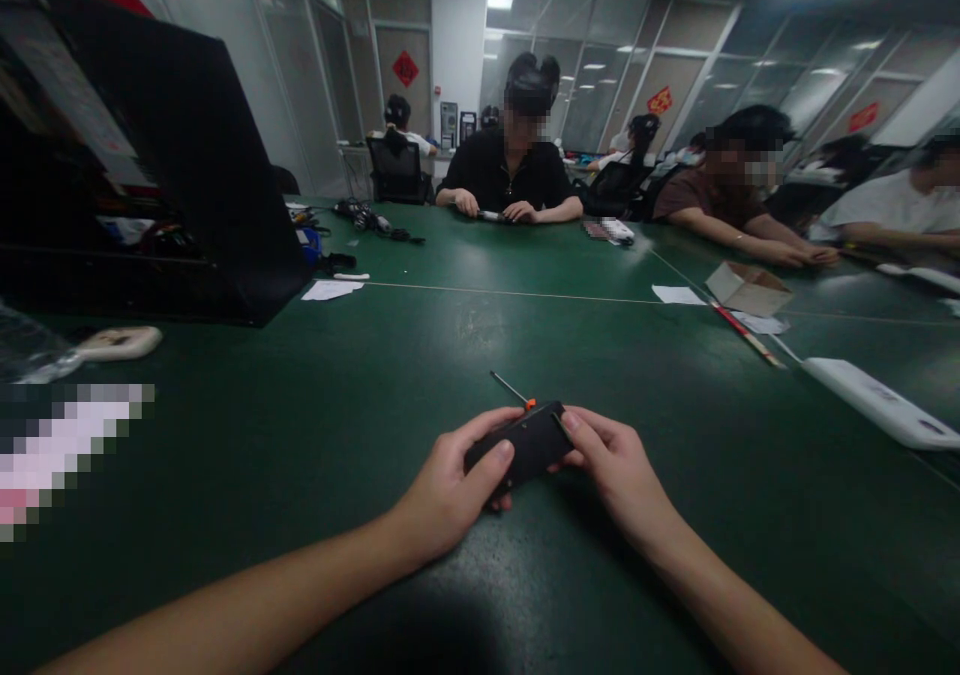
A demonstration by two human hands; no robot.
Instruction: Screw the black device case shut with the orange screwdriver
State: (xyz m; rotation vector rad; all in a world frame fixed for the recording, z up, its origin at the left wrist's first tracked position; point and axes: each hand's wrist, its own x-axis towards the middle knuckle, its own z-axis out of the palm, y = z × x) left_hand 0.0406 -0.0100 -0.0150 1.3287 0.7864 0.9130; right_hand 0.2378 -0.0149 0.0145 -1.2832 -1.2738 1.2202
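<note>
A small black rectangular box (534, 447) is held tilted just above the green table, near the middle of the view. My left hand (444, 485) is closed around its left end, thumb lying across the near face. At the other end, my right hand (616, 457) pinches the right edge, with the thumb near a thin slot or strip at the corner. Just beyond the box is a screwdriver (513, 389) with a thin metal shaft and an orange part; the box hides the rest of its handle.
A big black open case (247, 185) stands at the left on the green table (300, 475). Cables (375, 220), a paper slip (330, 290), an open cardboard box (750, 287) and a white power strip (881, 403) lie around. Co-workers sit across and to the right.
</note>
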